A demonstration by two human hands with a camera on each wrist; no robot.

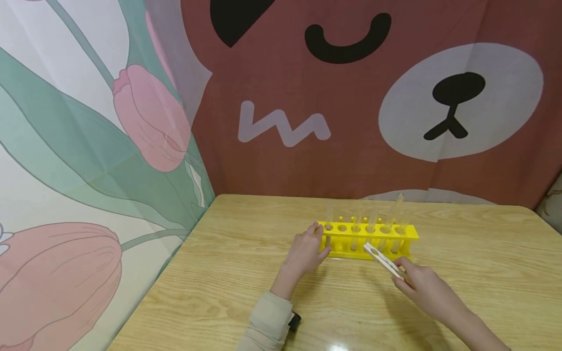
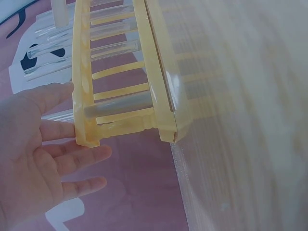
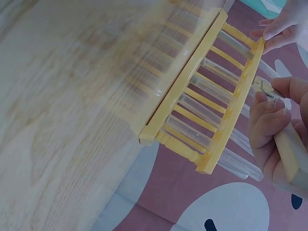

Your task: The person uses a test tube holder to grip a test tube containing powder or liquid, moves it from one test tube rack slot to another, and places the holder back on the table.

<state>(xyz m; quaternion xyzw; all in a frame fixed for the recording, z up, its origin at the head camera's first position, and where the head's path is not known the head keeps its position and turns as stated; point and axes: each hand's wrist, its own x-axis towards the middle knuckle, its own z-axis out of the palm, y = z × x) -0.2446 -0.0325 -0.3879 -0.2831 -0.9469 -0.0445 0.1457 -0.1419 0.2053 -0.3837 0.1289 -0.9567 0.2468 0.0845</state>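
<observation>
Head view: left hand (image 1: pixel 304 251), fingers extended, touches a yellow plastic test-tube rack (image 1: pixel 364 234) on the wood-grain tabletop (image 1: pixel 237 248) (surface extends past both ends); right hand (image 1: pixel 423 286) grasps a pale wooden clamp (image 1: pixel 384 261).

- The yellow plastic test tube rack (image 1: pixel 362 235) stood upright on the worktop (image 1: pixel 237 253), its left end touched by the left hand (image 1: pixel 305 251).
- Five clear test tubes (image 1: pixel 329 213) stood in its holes, their tops projecting above the upper plate; one rose higher than its neighbours.
- The pale wooden spring clamp (image 1: pixel 384 262), gripped by the right hand (image 1: pixel 428 287), slanted toward the rack's front.
</observation>
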